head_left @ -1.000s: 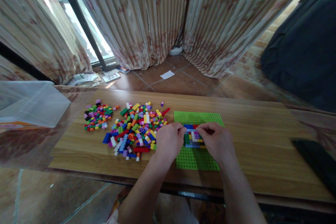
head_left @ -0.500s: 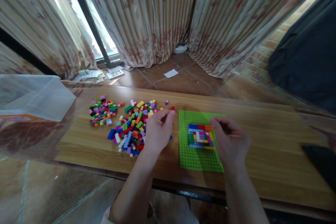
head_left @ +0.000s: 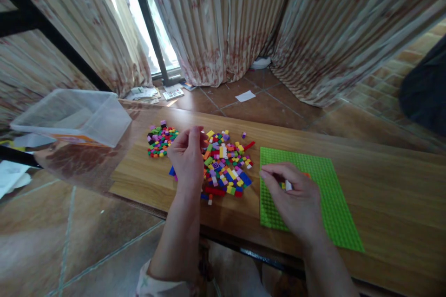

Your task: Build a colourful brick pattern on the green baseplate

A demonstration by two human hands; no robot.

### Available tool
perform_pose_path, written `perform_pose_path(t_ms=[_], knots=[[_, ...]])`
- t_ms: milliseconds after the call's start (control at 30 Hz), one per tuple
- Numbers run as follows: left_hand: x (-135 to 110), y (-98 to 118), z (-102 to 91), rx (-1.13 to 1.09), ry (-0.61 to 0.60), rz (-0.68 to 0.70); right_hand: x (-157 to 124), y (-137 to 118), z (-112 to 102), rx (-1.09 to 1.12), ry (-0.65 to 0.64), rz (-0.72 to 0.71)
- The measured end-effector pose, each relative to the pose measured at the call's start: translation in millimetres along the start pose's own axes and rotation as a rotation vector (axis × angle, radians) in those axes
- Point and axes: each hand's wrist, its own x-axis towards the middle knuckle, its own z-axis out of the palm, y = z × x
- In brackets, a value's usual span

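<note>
Bare tabletop [head_left: 386, 181] right of green baseplate [head_left: 336, 209]

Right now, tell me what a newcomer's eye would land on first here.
The scattered heap of small multicoloured plastic bricks at the middle of the wooden table stands out most, with the left hand held over its left edge. Right of it lies the bright green studded baseplate, where the right hand rests. A clear plastic tub sits far left.
</note>
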Motion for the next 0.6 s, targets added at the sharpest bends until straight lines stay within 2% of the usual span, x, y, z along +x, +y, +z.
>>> perform_pose_path(t_ms=[100, 200, 333, 467, 600], knots=[[6.7, 1.4, -7.8, -0.073, 0.106, -0.011, -4.9, -4.9, 15.0, -0.044, -0.195, -0.077], [9.3, 2.3, -11.3, -0.084, 0.149, -0.02, -10.0, -5.4, 27.5, -0.122, -0.281, -0.14], [10.6, 2.0, -12.5, -0.106, 0.147, -0.028, -16.9, -9.0, 43.0, -0.189, -0.38, -0.241], [12.1, 0.3, -15.1, -0.121, 0.14, -0.027, -21.1, -12.9, 54.7, -0.208, -0.412, -0.294], [13.6, -0.9, -18.0, -0.12, 0.137, -0.039, -17.6, -8.0, 53.2, -0.254, -0.331, -0.257]])
